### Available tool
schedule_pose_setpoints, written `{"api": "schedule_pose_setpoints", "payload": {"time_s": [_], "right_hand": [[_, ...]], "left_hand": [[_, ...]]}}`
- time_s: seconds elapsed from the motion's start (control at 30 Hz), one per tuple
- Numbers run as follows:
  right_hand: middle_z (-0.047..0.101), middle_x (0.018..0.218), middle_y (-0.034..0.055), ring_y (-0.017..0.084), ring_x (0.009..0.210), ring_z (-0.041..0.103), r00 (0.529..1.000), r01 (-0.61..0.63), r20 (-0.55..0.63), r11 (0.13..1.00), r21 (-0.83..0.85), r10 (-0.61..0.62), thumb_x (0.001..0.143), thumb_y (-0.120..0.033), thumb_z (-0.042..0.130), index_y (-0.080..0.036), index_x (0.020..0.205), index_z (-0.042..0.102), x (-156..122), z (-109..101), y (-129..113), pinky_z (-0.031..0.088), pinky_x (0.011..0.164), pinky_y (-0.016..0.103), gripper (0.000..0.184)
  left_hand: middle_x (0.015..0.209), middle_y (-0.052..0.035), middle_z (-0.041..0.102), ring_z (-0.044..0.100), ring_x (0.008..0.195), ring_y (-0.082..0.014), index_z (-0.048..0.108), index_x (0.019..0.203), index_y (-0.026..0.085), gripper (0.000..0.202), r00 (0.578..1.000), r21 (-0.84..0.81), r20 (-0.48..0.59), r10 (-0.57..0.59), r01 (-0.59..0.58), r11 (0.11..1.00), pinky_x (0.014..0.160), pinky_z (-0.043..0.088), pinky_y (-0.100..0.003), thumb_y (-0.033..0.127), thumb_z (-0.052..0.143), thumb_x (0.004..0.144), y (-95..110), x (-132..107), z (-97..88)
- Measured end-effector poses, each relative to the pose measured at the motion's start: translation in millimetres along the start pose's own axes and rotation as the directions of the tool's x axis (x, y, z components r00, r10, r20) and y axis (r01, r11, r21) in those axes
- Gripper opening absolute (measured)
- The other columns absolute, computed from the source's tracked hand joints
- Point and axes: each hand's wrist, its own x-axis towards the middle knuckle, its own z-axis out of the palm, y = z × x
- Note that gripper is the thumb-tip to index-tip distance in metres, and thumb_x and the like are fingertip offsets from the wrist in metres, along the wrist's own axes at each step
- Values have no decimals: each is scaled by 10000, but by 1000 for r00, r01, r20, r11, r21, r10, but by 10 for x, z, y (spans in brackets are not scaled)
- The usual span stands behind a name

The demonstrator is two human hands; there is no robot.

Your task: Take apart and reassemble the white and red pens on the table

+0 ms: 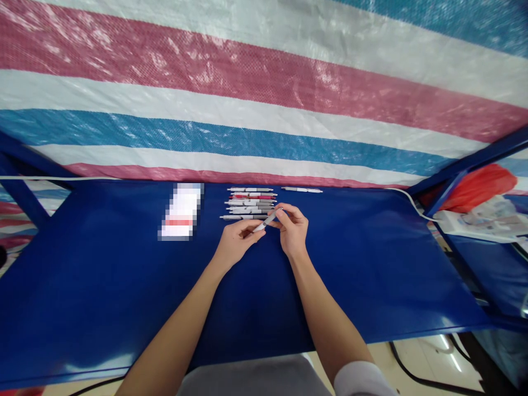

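Note:
Between my two hands is a white and grey pen (pixel 269 219), tilted up toward the right. My left hand (pixel 238 240) is closed on its lower end with thumb and fingers. At the upper end, my right hand (pixel 293 228) pinches it near the tip. Just beyond my hands lies a stack of several pens (pixel 249 202) side by side, mostly white and grey, one with red on it. A single white and grey pen (pixel 302 190) rests apart, to the right of the row near the back edge.
A blurred-out white item with a red band (pixel 180 214) lies left of the pens on the blue tabletop (pixel 124 286). Striped plastic sheeting (pixel 247 71) hangs behind. At the right are a blue frame post, a white power strip (pixel 474 225) and a red bag (pixel 480 187).

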Motion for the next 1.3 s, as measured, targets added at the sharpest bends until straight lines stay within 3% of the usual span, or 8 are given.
{"api": "schedule_pose_setpoints", "payload": {"time_s": [0.1,0.27,0.33,0.5,0.77,0.97,1.13,1.3], "right_hand": [[700,770,-31,150,697,709,1000,-1,11,1000,-28,2,626,-273,806,-228,790,688,-5,4,6,615,582,263,208],[731,781,-18,161,684,720,999,-25,39,1000,8,25,649,-274,795,-226,824,691,-17,0,-35,617,583,272,209],[744,808,-8,171,713,725,997,-40,72,999,27,38,661,-288,787,-229,853,696,-20,-3,-49,621,598,282,220],[748,834,-7,175,764,725,996,-49,78,999,-3,49,668,-302,776,-235,858,694,-19,0,-48,615,578,258,218],[731,799,-15,159,717,715,999,9,32,999,-30,-8,645,-267,798,-224,785,694,-25,17,-25,619,606,277,180],[746,811,-4,163,700,717,999,-33,15,999,6,33,669,-284,776,-222,851,718,-23,20,-52,616,601,285,201],[746,819,1,163,707,709,999,13,-31,1000,-4,-13,695,-292,750,-223,875,714,-9,23,-63,602,606,295,196],[746,817,-1,143,670,703,996,74,-43,997,-10,-75,698,-290,756,-220,879,715,-3,26,-71,570,599,258,198]], "left_hand": [[840,-38,704,635,681,-152,717,935,179,245,999,52,-31,43,-41,998,657,526,-272,356,689,768,8,-1,-13],[752,-44,695,636,647,-149,717,906,150,266,981,-30,186,-53,59,998,687,536,-293,388,628,829,69,-9,-81],[768,-60,705,641,659,-156,718,928,137,294,971,-69,219,-98,115,991,705,542,-310,400,626,833,85,-12,-93],[854,-59,705,632,694,-154,671,1113,153,385,994,-128,97,-53,65,990,679,544,-310,382,665,804,57,-9,-62],[884,-45,706,644,720,-158,703,960,167,283,999,-44,-31,12,-13,999,676,529,-274,354,719,748,8,2,-8],[782,-43,688,620,652,-138,709,926,157,280,985,9,173,-9,7,1000,653,523,-264,400,585,862,46,-8,-52],[785,-45,684,631,661,-142,624,1132,142,374,982,-83,189,-5,21,996,683,534,-291,410,573,876,42,-26,-51],[788,-45,675,638,670,-147,612,1089,139,348,976,-84,218,14,5,996,696,536,-301,417,557,886,26,-37,-34]]}}
